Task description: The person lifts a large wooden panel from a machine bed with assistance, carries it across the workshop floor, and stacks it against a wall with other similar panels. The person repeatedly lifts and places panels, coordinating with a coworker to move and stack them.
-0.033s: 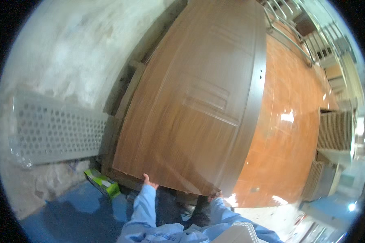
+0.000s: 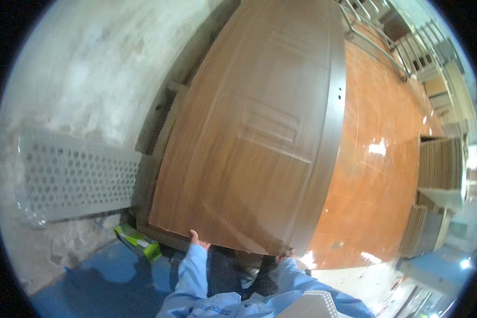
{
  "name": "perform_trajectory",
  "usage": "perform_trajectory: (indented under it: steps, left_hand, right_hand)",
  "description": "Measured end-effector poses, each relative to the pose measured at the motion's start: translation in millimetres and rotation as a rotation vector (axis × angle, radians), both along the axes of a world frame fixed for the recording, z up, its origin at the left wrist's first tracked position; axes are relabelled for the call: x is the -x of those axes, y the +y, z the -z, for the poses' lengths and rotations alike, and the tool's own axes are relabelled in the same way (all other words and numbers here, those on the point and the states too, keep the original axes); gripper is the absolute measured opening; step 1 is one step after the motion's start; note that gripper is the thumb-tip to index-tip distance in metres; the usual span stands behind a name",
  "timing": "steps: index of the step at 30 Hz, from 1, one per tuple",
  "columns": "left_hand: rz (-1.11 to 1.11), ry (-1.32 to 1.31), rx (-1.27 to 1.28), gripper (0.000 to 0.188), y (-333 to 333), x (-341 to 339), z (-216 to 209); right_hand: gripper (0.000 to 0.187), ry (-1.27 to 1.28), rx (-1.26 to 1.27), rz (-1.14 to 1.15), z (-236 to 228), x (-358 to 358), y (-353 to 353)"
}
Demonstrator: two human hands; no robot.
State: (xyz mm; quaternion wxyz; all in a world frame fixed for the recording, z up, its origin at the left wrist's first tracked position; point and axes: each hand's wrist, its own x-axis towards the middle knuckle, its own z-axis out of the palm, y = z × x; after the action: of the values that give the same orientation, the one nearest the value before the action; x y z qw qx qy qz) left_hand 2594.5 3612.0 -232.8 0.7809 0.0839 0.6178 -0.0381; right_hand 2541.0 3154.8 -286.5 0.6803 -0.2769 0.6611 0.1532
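Observation:
A large brown wood-grain door panel (image 2: 238, 180) stretches away from me, with moulded rectangles pressed into its face and two small dark holes near its right edge. My left hand (image 2: 199, 240) is closed on its near edge, left of the middle, with the thumb up at the top and the fingers mostly hidden below. Close to the near right corner, my right hand (image 2: 286, 255) grips the same edge, its fingers partly in shadow. Both forearms are in light blue sleeves.
A pale wall with a perforated grey panel (image 2: 79, 177) is on the left. Below it lies a green box (image 2: 138, 243) near the blue floor (image 2: 111, 275). Orange flooring (image 2: 368, 196) runs along the right, with metal racks (image 2: 376, 45) far off and stacked boards (image 2: 441, 163) at the right.
The whole view has shifted very slightly. Both hands keep their places on the door panel's near edge.

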Motion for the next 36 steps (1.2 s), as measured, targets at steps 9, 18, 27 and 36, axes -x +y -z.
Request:
perform_trajectory:
  steps: [9, 18, 27, 36]
  left_hand:
    - [0.091, -0.069, -0.148, 0.085, -7, -15, -163]
    - [0.173, -0.327, -0.490, 0.068, -17, -31, -409]
    - [0.137, -0.474, -0.727, 0.048, -53, -36, -506]
    - [0.063, -0.636, -0.608, 0.058, -96, -24, -512]
  right_hand:
    - [0.074, 0.079, -0.007, 0.146, -60, -11, 4]
    - [0.047, 0.275, -0.058, -0.015, -145, -71, 78]
    - [0.047, 0.180, -0.135, -0.281, -172, -96, 151]
    - [0.048, 0.120, -0.166, -0.385, -168, -114, 179]
